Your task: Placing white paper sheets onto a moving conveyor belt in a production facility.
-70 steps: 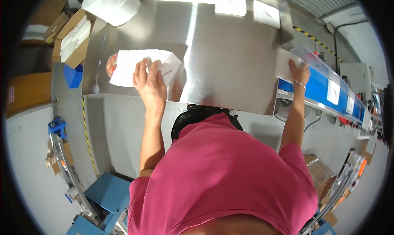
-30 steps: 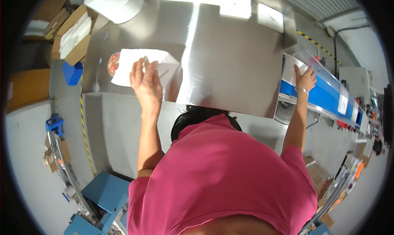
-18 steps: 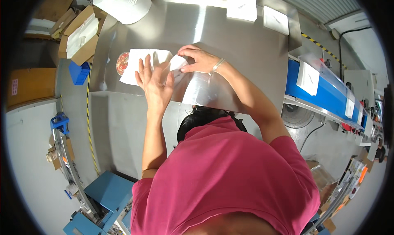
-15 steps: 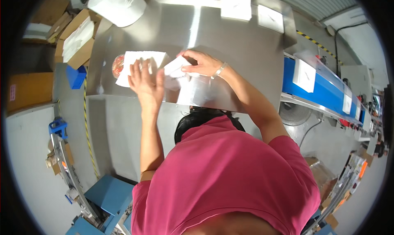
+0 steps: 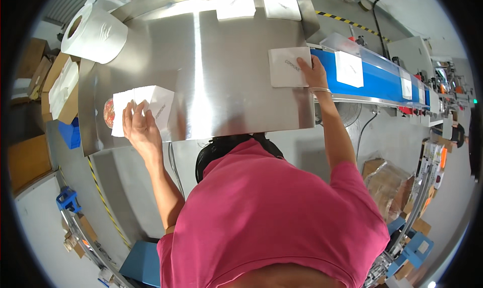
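Observation:
My right hand (image 5: 316, 74) pinches the right edge of a flat white square paper piece (image 5: 284, 69) with dark print, thumb on top. This piece lies level over the right end of the steel table, by the start of the conveyor. My left hand (image 5: 141, 131) rests with fingers apart on a stack of similar white paper squares (image 5: 160, 98) at the table's near left. Its fingertips touch the top of the stack and grip nothing that shows. A round red patterned object (image 5: 108, 113) peeks out at the stack's left side, mostly covered.
The steel table (image 5: 221, 102) has a raised back rim. Two white squares (image 5: 235, 2) lean at the back, and a big white roll (image 5: 100, 36) stands back left. A blue conveyor belt (image 5: 375, 77) carrying several white squares runs off right. An open carton (image 5: 63, 94) sits left.
My right hand has moved from beside the left hand to the table's right end, carrying a white paper square. My left hand stays at the stack. The whole view has shifted.

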Demonstrator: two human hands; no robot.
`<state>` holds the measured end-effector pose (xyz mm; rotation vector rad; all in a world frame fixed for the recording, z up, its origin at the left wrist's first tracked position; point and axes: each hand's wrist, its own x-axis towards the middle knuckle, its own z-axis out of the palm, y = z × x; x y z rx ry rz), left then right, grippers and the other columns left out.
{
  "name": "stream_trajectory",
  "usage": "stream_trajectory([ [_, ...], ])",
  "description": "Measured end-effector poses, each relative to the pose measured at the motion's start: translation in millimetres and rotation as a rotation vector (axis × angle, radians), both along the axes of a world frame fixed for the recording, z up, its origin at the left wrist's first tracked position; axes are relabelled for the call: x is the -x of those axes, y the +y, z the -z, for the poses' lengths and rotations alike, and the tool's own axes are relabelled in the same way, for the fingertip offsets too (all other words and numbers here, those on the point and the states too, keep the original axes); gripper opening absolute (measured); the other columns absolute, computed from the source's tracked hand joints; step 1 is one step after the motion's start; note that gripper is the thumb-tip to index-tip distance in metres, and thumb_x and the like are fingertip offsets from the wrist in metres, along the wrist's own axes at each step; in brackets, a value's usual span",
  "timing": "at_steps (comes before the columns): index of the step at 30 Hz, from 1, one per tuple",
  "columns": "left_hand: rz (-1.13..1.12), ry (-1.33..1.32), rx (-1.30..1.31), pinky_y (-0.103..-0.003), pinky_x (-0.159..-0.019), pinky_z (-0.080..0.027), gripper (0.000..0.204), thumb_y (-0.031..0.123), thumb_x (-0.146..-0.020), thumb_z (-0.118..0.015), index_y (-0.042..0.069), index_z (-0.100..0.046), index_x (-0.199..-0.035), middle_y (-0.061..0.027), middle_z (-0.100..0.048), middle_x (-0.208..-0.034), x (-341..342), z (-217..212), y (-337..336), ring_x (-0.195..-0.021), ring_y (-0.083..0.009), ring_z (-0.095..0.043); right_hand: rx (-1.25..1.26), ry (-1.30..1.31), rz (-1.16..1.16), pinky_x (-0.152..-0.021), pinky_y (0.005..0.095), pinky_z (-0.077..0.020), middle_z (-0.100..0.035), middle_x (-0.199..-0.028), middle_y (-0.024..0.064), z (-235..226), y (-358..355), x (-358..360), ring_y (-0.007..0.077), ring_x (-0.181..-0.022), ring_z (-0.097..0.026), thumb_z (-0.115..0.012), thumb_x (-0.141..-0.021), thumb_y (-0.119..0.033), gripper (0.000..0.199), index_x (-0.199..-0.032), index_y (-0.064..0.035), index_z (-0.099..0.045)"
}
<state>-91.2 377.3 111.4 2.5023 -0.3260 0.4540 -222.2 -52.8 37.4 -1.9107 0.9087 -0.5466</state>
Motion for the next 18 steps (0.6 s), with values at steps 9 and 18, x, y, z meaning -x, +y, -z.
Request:
stream_trajectory([
  [9,-0.015,-0.099,0.031,-0.042,-0.093,-0.045,0.034,-0.001,-0.07,-0.072,0.013,-0.069,-0.101,-0.0085,-0.056,-0.123,-3,5,13,-0.111,-0.0297,-0.052,0.637,0.288,0.116,-0.074,0.0422,-0.0509,-0.067,-0.095,0.0222,27,-99,36,0.0381,-0.087,-0.064,-0.07,-0.078,-0.049,0.056,-0.108,-0.0025,-0.062],
  [18,-0.008,0.032,-0.007,-0.052,-0.113,-0.01,0.026,0.003,-0.074,-0.066,0.015,-0.069,-0.097,-0.0113,-0.045,-0.14,4,-3,5,-0.137,-0.0319,-0.03,0.23,-0.2,-0.985,-0.085,0.036,-0.0503,-0.055,-0.124,0.0097,-19,129,-106,0.0265,-0.106,-0.059,-0.073,-0.08,-0.023,0.05,-0.125,-0.0145,-0.055],
])
